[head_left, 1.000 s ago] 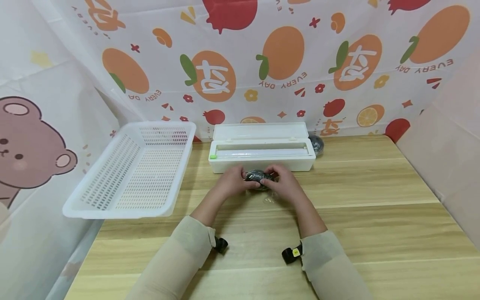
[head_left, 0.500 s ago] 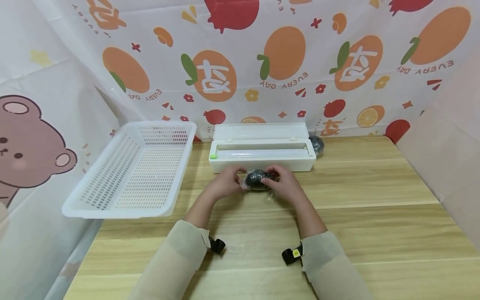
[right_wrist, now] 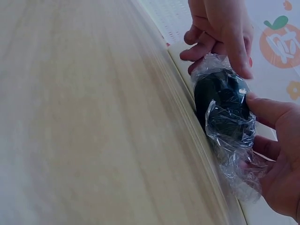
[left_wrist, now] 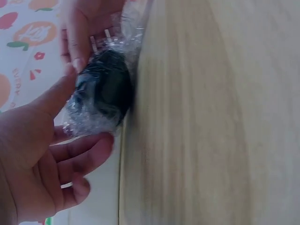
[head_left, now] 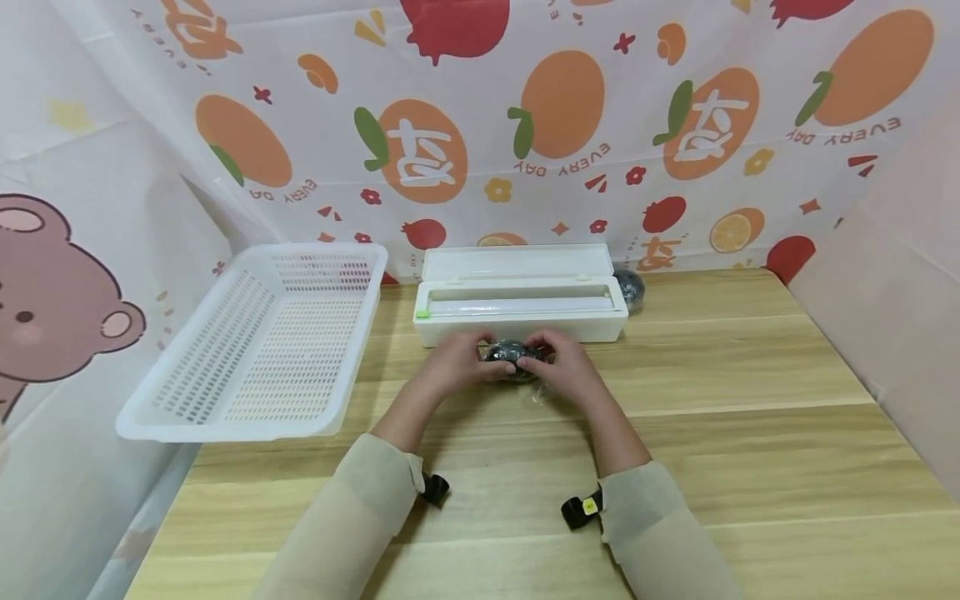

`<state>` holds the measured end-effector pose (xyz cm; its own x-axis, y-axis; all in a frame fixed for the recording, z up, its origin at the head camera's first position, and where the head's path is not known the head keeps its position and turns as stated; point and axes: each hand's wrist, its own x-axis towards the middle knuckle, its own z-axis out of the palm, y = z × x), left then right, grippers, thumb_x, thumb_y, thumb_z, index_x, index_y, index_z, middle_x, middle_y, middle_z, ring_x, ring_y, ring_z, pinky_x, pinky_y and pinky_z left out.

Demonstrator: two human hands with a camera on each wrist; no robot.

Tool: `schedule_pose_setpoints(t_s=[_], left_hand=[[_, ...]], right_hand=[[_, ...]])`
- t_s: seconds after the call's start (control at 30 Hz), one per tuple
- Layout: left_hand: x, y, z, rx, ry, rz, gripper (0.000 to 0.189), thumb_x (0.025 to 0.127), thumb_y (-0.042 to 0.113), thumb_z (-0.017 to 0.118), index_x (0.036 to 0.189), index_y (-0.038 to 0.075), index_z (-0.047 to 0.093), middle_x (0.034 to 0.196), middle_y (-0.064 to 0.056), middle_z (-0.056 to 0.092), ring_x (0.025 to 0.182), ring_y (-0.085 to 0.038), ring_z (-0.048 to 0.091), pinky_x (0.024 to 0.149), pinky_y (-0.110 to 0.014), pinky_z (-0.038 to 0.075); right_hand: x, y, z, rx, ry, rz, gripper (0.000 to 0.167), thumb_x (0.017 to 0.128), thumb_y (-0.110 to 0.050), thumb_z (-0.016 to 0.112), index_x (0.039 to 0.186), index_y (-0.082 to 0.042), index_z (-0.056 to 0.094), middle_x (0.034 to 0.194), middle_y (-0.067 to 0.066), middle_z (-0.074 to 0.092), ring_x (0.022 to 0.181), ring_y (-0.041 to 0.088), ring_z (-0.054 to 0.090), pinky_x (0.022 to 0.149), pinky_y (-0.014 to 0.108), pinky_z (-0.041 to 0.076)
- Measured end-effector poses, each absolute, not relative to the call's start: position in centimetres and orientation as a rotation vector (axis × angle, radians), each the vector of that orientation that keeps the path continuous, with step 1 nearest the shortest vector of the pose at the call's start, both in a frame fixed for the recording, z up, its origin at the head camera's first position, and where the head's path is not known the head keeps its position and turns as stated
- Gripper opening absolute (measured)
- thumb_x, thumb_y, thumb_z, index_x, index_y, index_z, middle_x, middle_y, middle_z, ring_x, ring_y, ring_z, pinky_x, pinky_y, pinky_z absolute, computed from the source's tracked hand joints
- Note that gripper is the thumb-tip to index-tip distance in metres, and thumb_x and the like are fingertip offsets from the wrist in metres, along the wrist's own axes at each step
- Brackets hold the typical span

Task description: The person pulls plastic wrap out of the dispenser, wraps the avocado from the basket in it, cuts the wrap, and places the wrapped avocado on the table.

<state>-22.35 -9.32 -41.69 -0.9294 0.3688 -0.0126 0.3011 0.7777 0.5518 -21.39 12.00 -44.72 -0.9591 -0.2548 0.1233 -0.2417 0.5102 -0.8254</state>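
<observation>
A dark green-black oval thing wrapped in cling film [head_left: 504,354] is between the two hands, in front of the cling film box; its exact kind is hard to tell through the film. My left hand [head_left: 457,363] holds its left end, thumb on the near side and fingers curled at the far side. With thumb and fingers my right hand [head_left: 567,367] grips the other end. Loose, crumpled film [right_wrist: 241,176] sticks out by the right hand's fingers. In the left wrist view the wrapped oval thing [left_wrist: 108,86] shows film bunched at both ends.
Behind the hands stands a white cling film box [head_left: 517,327], lid up, with a film roll inside and a green slider at its left. A dark round wrapped thing [head_left: 632,289] sits behind the box's right end. A white perforated basket [head_left: 341,408] stands at the left.
Half a second ago my left hand was drawn back at the oval thing's left end; now its thumb lies over the wrapped thing again. My right hand keeps its hold.
</observation>
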Motion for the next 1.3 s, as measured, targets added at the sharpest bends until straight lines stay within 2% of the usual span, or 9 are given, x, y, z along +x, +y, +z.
schedule_pose_setpoints(t_s=[0.17,0.37,0.47,0.67,0.8,0.93,1.0,1.17,1.3], left_hand=[[-22.4,-8.5,-42.0,0.605,2.962,0.608,0.042,0.091,0.054,0.063,0.105,0.015,0.066,0.084,-0.001,0.065,0.078,-0.019,0.059,0.069,-0.035,0.049],[-21.5,-7.2,-41.8,0.634,3.008,0.439,0.056,0.1,0.048,0.048,0.145,0.014,0.05,0.119,-0.016,0.069,0.104,-0.035,0.067,0.084,-0.048,0.054],[-20.9,-6.6,-41.5,0.616,3.042,0.37,0.053,0.102,0.044,0.047,0.142,0.01,0.052,0.114,-0.018,0.07,0.098,-0.037,0.068,0.078,-0.049,0.055],[-20.3,-6.2,-41.3,0.678,3.052,0.444,0.029,0.101,0.032,0.054,0.109,0.005,0.06,0.09,-0.015,0.071,0.085,-0.035,0.069,0.068,-0.048,0.055],[-20.6,-7.1,-41.1,0.705,2.89,0.695,0.03,0.097,0.024,0.063,0.118,0.003,0.06,0.086,-0.01,0.068,0.078,-0.024,0.066,0.066,-0.037,0.052],[-20.9,-8.4,-40.9,0.706,2.707,0.855,0.057,0.088,0.009,0.066,0.141,-0.001,0.048,0.077,-0.007,0.064,0.066,-0.018,0.057,0.06,-0.031,0.047],[-21.0,-8.7,-40.8,0.713,2.724,0.831,0.065,0.087,0.008,0.067,0.147,0.0,0.042,0.088,-0.01,0.069,0.075,-0.019,0.062,0.067,-0.033,0.051],[-21.0,-8.8,-41.0,0.749,2.948,0.627,0.054,0.084,0.021,0.078,0.133,0.007,0.061,0.119,-0.014,0.067,0.104,-0.026,0.063,0.089,-0.04,0.053],[-21.0,-8.6,-41.2,0.823,3.064,0.558,0.044,0.077,0.023,0.085,0.114,0.005,0.071,0.106,-0.01,0.067,0.096,-0.025,0.062,0.086,-0.038,0.053]], right_hand=[[-21.4,11.9,-44.9,-0.484,2.728,-1.467,0.028,0.089,-0.028,0.074,0.111,-0.013,0.067,0.109,0.004,0.068,0.102,0.021,0.063,0.092,0.04,0.053],[-21.3,12.0,-44.7,-0.511,2.767,-1.459,0.033,0.092,-0.029,0.07,0.123,-0.016,0.07,0.117,0.006,0.068,0.109,0.024,0.062,0.095,0.043,0.051],[-21.1,11.9,-44.6,-0.533,2.798,-1.42,0.034,0.093,-0.027,0.068,0.126,-0.017,0.069,0.121,0.008,0.067,0.114,0.026,0.061,0.1,0.045,0.048],[-20.9,11.7,-44.6,-0.483,2.793,-1.381,0.034,0.095,-0.025,0.067,0.128,-0.017,0.067,0.126,0.008,0.066,0.121,0.028,0.059,0.103,0.045,0.046],[-20.9,11.7,-44.5,-0.384,2.784,-1.407,0.036,0.094,-0.029,0.068,0.127,-0.015,0.068,0.128,0.009,0.066,0.119,0.029,0.061,0.1,0.045,0.049],[-21.1,11.6,-44.6,-0.284,2.778,-1.425,0.04,0.092,-0.034,0.07,0.126,-0.014,0.068,0.127,0.01,0.066,0.117,0.029,0.062,0.098,0.045,0.05],[-21.1,11.6,-44.7,-0.273,2.778,-1.425,0.042,0.091,-0.036,0.07,0.127,-0.013,0.067,0.127,0.01,0.066,0.118,0.029,0.061,0.098,0.046,0.05],[-21.0,11.4,-44.7,-0.315,2.785,-1.398,0.046,0.092,-0.039,0.068,0.13,-0.014,0.065,0.13,0.011,0.064,0.123,0.031,0.058,0.103,0.049,0.046],[-20.7,11.1,-44.5,-0.301,2.793,-1.371,0.047,0.094,-0.039,0.066,0.134,-0.014,0.062,0.134,0.012,0.062,0.127,0.034,0.055,0.106,0.05,0.044]])
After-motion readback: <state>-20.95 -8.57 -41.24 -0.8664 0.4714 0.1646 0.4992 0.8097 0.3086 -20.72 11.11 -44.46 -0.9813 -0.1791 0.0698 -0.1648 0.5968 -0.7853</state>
